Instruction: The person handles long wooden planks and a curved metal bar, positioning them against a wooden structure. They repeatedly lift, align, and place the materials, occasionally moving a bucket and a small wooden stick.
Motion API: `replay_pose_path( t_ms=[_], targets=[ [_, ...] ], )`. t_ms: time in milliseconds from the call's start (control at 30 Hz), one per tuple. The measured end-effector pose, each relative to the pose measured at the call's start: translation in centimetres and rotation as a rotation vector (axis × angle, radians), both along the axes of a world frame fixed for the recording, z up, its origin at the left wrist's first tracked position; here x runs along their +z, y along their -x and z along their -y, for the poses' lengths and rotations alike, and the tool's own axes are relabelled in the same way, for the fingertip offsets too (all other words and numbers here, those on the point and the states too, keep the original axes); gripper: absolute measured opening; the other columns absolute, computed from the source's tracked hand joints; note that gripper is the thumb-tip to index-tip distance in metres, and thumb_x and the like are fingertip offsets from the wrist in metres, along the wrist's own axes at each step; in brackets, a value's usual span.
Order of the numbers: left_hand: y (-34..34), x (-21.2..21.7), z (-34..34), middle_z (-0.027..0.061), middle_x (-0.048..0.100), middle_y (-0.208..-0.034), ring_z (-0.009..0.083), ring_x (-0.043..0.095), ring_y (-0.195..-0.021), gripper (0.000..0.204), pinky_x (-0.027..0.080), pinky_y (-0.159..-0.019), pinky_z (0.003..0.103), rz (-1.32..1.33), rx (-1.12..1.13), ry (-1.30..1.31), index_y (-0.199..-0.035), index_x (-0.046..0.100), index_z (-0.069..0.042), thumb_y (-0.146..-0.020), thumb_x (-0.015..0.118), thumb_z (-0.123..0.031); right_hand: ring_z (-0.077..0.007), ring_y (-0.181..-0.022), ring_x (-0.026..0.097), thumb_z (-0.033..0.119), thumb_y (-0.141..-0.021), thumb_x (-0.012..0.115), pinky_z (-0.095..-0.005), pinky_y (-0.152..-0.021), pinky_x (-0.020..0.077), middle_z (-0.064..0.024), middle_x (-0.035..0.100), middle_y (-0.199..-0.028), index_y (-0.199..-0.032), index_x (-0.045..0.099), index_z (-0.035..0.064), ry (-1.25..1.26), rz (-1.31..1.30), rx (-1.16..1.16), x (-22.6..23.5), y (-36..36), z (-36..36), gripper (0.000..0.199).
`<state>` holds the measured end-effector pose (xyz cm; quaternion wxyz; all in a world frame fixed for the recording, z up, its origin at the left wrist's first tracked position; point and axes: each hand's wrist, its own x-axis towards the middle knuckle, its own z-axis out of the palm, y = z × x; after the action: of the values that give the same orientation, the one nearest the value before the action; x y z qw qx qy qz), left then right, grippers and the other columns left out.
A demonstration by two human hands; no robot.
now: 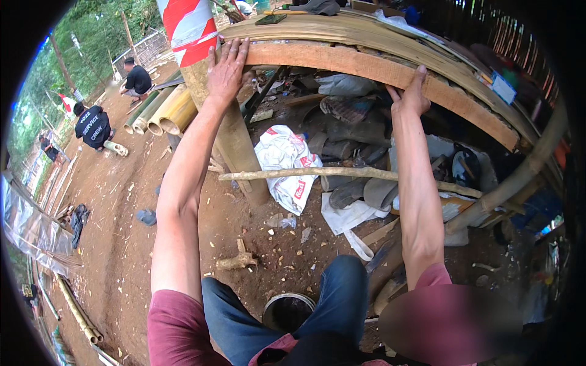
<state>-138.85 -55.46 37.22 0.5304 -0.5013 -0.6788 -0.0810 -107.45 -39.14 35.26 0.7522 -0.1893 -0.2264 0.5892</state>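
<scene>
A long reddish-brown wooden plank (342, 59) lies along the near edge of a bamboo-slat bench (360, 30), its broad face toward me. My left hand (224, 73) is at the plank's left end beside a post, fingers stretched over the top and the thumb seeming to lie below. Farther right, my right hand (411, 99) grips the plank from underneath. Its thumb presses up against the face, and some of its fingers are hidden behind the wood. Both arms reach out straight.
A thick post (235, 140) with a red-and-white wrapped top stands by my left hand. Below the bench are a white sack (287, 161), a thin crosswise pole (342, 172) and clutter. A bucket (289, 311) sits between my legs. Cut bamboo (174, 110) and several people are at left.
</scene>
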Motion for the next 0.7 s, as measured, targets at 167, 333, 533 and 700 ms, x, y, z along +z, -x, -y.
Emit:
replay_pose_path(
  t_ms=[167,333,533,700],
  targets=[
    [2.6,1.5,-1.0,0.0076,0.051,-0.124,0.0219,0.047,-0.117,0.073,0.026,-0.105,0.043,-0.003,-0.072,0.077,-0.136,0.031,-0.015,-0.073,0.067,-0.025,-0.0398,-0.106,0.052,0.037,-0.078,0.068,-0.0591,-0.085,0.0464,-0.0206,0.048,-0.116,-0.124,0.027,-0.0012,-0.116,0.056,0.132,-0.3,-1.0,-2.5,0.073],
    [2.0,1.9,-1.3,0.0112,0.054,-0.114,0.0264,0.052,-0.107,0.061,0.04,-0.094,0.039,0.082,-0.212,0.067,-0.125,0.042,-0.008,-0.07,0.067,-0.016,-0.0415,-0.112,0.047,0.039,-0.082,0.063,-0.0557,-0.091,0.0432,-0.0208,0.039,-0.125,-0.131,0.022,-0.0003,-0.228,0.125,0.217,-1.6,-1.7,-2.2,0.075],
    [3.1,2.2,-2.0,0.0124,0.053,-0.113,0.0295,0.052,-0.106,0.063,0.043,-0.088,0.038,0.077,-0.252,0.052,-0.122,0.042,-0.007,-0.066,0.071,-0.016,-0.0422,-0.115,0.044,0.037,-0.083,0.062,-0.0534,-0.094,0.0419,-0.0189,0.039,-0.126,-0.132,0.021,0.0013,-0.265,0.116,0.279,-1.0,-2.3,-1.7,0.073],
    [2.8,2.4,-1.9,0.0121,0.054,-0.111,0.0293,0.052,-0.104,0.061,0.043,-0.087,0.039,0.061,-0.247,0.04,-0.118,0.044,-0.006,-0.065,0.071,-0.016,-0.0417,-0.116,0.043,0.036,-0.083,0.063,-0.054,-0.095,0.0403,-0.0178,0.037,-0.128,-0.133,0.022,0.0032,-0.321,0.088,0.263,-0.6,-1.9,-2.1,0.072]
  ],
)
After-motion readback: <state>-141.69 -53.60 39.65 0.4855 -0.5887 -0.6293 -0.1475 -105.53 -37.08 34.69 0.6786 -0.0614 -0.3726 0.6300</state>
